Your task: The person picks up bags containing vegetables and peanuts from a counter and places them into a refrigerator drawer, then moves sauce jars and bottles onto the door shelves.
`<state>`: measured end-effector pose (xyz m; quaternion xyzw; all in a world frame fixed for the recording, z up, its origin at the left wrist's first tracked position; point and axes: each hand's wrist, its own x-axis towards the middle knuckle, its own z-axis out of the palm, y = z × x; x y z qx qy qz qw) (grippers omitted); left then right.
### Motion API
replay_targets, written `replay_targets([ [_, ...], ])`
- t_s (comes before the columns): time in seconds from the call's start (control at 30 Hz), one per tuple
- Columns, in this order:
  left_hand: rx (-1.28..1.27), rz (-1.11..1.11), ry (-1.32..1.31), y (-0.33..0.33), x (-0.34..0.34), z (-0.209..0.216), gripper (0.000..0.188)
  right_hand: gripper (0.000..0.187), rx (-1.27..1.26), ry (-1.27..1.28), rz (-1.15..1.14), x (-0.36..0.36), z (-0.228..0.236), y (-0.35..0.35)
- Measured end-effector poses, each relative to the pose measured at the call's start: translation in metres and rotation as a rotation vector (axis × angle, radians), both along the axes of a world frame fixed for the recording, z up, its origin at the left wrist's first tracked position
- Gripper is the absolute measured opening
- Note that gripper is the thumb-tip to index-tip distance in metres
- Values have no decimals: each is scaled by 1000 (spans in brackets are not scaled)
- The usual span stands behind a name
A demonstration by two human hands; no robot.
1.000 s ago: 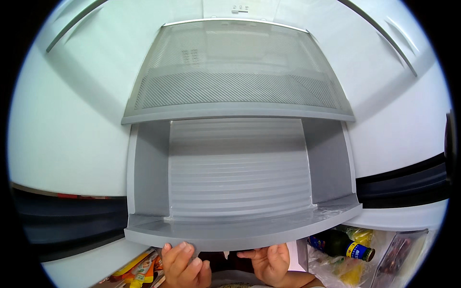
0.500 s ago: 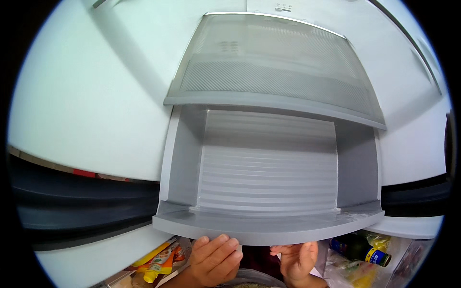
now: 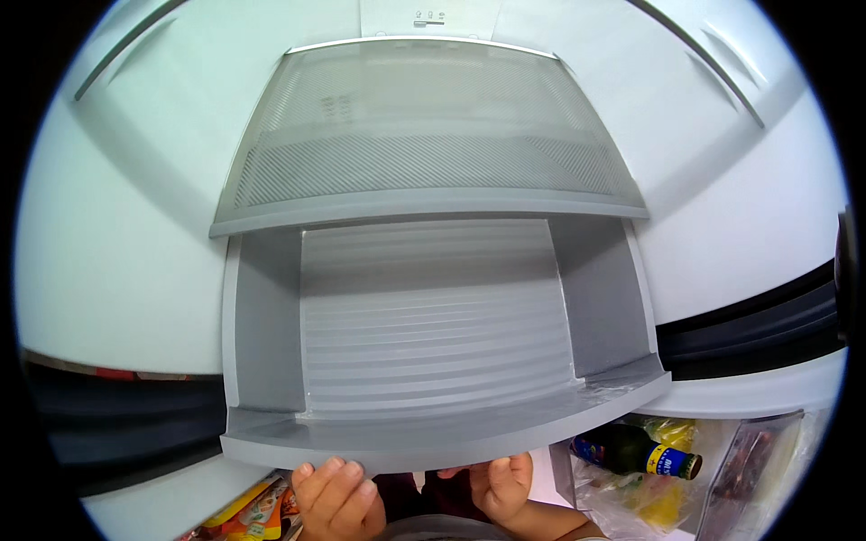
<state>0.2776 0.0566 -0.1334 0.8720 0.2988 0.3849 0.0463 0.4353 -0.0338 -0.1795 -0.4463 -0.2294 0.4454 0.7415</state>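
A grey refrigerator drawer [image 3: 262, 431] is pulled out below a translucent shelf [image 3: 424, 117]. Its ribbed bottom shows nothing lying on it. My left hand [image 3: 338, 500] is at the lower edge of the drawer's front, left of the middle, with its fingers bent and close together against it. To the right, my right hand [image 3: 502, 487] is curled at the same lower edge. Part of its fingers is hidden, and how firmly either hand grips does not show.
White refrigerator walls surround the drawer, with dark door seals [image 3: 758, 329] at the sides. On the lower right a door compartment holds a dark green bottle [image 3: 622, 449], yellow items in clear plastic and bags. Orange and yellow packets [image 3: 253, 514] lie at the lower left.
The whole view has shifted, so the drawer and both hands sit further left in the picture. The drawer looks pulled out about as far as before, and both hands remain at its front edge.
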Motion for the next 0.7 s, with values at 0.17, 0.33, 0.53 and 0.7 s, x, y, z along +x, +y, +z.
replay_targets([
  [0.17, -62, -24, 19, -3, -13, -8, 33, 42, -11, -33, -39, 5, -4, 3],
  [0.33, -32, -23, -153, -26, -22, 1, 51, 44, 188, -59, -57, -15, -24, 0],
  [0.53, -137, -11, -137, -106, -91, 29, 51, 43, 303, -283, 89, -65, 8, -23],
  [0.7, -38, 397, -167, -192, -182, 25, 59, 34, 477, -409, 395, -154, 19, -68],
])
